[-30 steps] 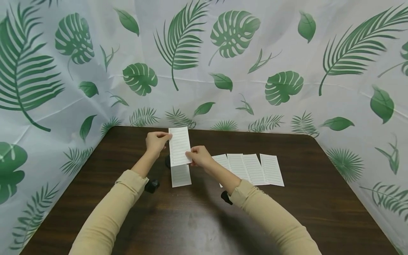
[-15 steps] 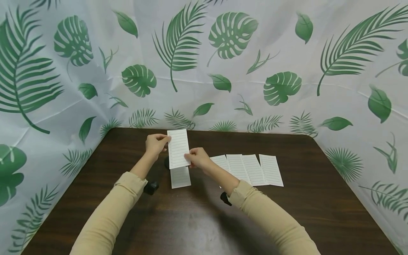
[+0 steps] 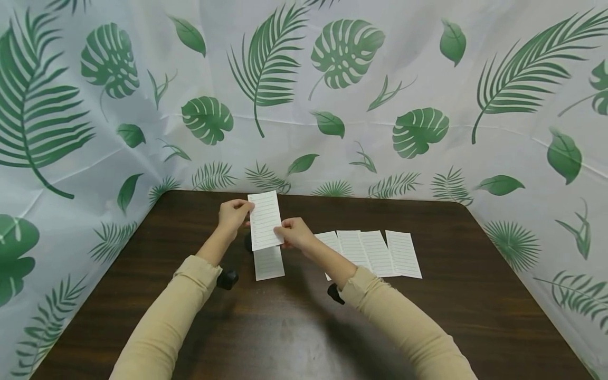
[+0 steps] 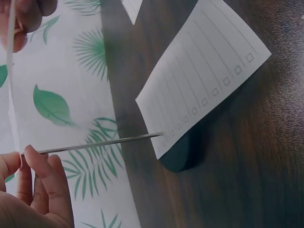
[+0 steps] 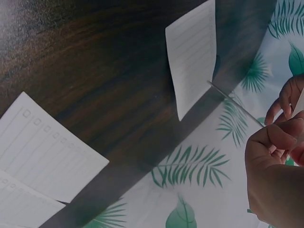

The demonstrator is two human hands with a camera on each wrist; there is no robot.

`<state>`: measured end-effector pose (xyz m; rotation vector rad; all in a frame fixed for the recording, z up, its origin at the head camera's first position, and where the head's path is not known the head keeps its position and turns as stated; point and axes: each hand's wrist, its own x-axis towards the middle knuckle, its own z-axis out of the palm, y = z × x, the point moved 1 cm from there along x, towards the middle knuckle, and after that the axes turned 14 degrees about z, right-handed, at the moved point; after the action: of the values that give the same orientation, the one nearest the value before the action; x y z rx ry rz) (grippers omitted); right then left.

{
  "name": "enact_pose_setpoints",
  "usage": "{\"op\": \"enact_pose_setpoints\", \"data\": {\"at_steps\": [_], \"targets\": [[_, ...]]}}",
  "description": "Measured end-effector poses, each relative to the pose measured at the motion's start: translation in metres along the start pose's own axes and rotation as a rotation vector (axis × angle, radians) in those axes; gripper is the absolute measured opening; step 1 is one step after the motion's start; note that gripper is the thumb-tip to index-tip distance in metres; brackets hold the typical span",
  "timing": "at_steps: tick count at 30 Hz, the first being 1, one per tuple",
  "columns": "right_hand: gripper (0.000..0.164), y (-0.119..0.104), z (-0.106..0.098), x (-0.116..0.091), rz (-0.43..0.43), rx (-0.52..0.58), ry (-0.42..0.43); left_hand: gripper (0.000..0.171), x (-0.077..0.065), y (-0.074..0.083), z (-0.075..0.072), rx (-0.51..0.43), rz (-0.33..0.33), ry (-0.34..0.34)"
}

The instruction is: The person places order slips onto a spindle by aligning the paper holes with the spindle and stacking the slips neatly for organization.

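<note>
Both hands hold up a white lined checklist sheet [image 3: 265,221] above the back left of the table. The left hand [image 3: 233,215] pinches its upper left edge between thumb and fingers; the right hand [image 3: 296,234] grips its lower right edge. In the left wrist view, a thin metal spike [image 4: 104,142] runs from the left fingertips down to a second checklist sheet [image 4: 204,71]. That lower sheet lies over a dark round base [image 4: 176,159], with the spike meeting it near its row of checkboxes. In the head view the raised sheet hides the spike.
Several similar sheets [image 3: 404,253] lie fanned out, partly overlapping, on the dark wooden table [image 3: 285,327] to the right, partly behind the right forearm. Black wrist devices [image 3: 227,279] show under both cuffs. A leaf-patterned curtain [image 3: 332,153] stands behind the table.
The held sheet has tilted slightly, its right side rising a little. Both hands keep their hold in nearly the same place.
</note>
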<state>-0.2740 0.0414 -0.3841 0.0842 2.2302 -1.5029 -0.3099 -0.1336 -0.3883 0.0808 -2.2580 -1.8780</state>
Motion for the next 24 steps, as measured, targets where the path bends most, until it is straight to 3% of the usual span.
{"op": "enact_pose_setpoints", "data": {"at_steps": [8,17,24], "targets": [[0.021,0.006,0.002,0.004,0.031,0.009,0.021,0.038,0.002,0.005,-0.006,-0.057,-0.148,-0.08],[0.021,0.012,0.003,0.009,0.055,0.016,0.01,0.036,0.002,0.005,-0.005,-0.03,-0.137,-0.079],[0.02,0.02,0.003,0.013,0.071,-0.003,-0.008,0.033,0.005,-0.006,-0.003,-0.014,-0.145,-0.095]]}}
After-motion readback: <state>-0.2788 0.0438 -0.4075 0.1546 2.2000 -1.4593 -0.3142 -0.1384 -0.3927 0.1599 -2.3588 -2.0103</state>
